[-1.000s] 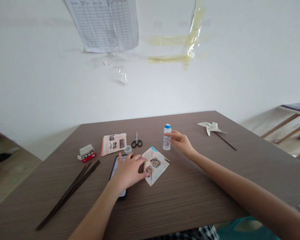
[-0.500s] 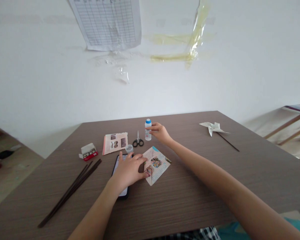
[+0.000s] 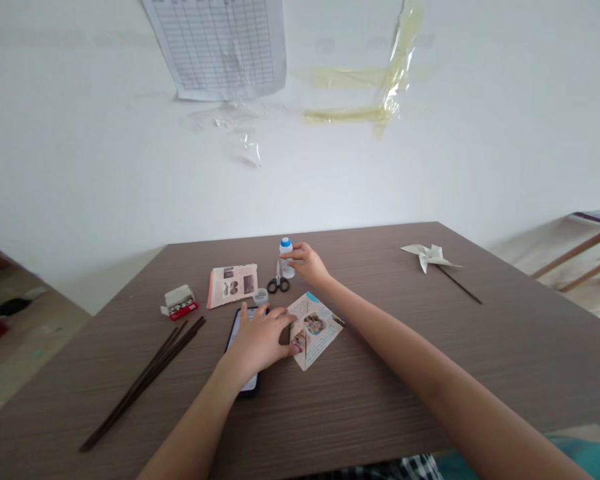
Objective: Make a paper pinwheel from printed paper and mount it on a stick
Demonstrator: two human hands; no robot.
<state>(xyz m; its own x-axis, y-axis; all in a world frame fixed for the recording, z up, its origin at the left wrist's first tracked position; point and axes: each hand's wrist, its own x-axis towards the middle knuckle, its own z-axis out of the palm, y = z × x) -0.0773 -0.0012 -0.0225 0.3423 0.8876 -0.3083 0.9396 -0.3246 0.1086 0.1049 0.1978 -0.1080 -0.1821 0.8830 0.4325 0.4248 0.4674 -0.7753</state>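
Lot: paper goods and small tools

One white plastic bottle with a blue cap (image 3: pixel 285 257) stands upright, the right hand (image 3: pixel 305 262) curled around it. The left hand (image 3: pixel 260 338) lies spread over one black smartphone (image 3: pixel 237 337), its thumb against one folded glossy printed paper square (image 3: pixel 315 331). Also on the table (image 3: pixel 380 267): one pair of black-handled steel scissors (image 3: pixel 279 283), one small clear plastic cup (image 3: pixel 261 296), one folded printed booklet (image 3: pixel 233 286), one red-and-white card box (image 3: pixel 179 303), one bundle of thin dark sticks (image 3: pixel 145 380), and one white paper pinwheel (image 3: pixel 429 255) on a dark stick. The tabletop is brown wood-grain laminate. A gridded paper chart (image 3: pixel 220 47) is fixed to the white wall (image 3: pixel 105 180).
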